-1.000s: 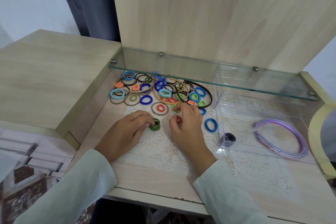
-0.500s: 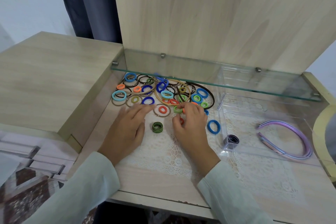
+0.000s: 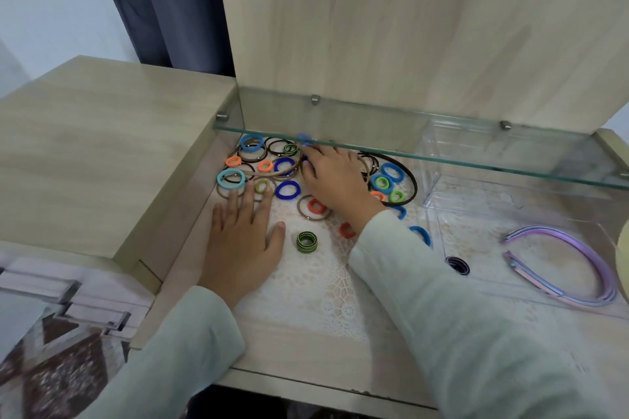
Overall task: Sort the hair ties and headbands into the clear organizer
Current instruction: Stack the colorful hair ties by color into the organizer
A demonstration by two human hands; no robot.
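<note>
A pile of coloured hair ties [image 3: 286,189] and thin brown bands lies at the back of the desk, under a glass shelf. My left hand [image 3: 243,241] lies flat on the lace mat, fingertips at a light green tie [image 3: 262,185]. My right hand [image 3: 335,177] reaches into the pile's middle, fingers spread over the ties; whether it holds one is hidden. A small stack of green-and-black ties [image 3: 307,242] stands between my hands. The clear organizer [image 3: 439,238] at the right holds purple headbands [image 3: 575,269] and a dark tie stack [image 3: 457,265].
The glass shelf [image 3: 442,155] overhangs the back of the pile, with a wooden panel behind it. A raised wooden cabinet top [image 3: 102,146] walls the left side. A large dark brown band [image 3: 410,180] rings part of the pile. The desk's front edge [image 3: 306,384] is near me.
My right hand moved from the mat's middle back into the pile under the shelf. My left hand let go of the green-and-black stack and slid forward, flattening. An orange tie now lies uncovered beside my right wrist.
</note>
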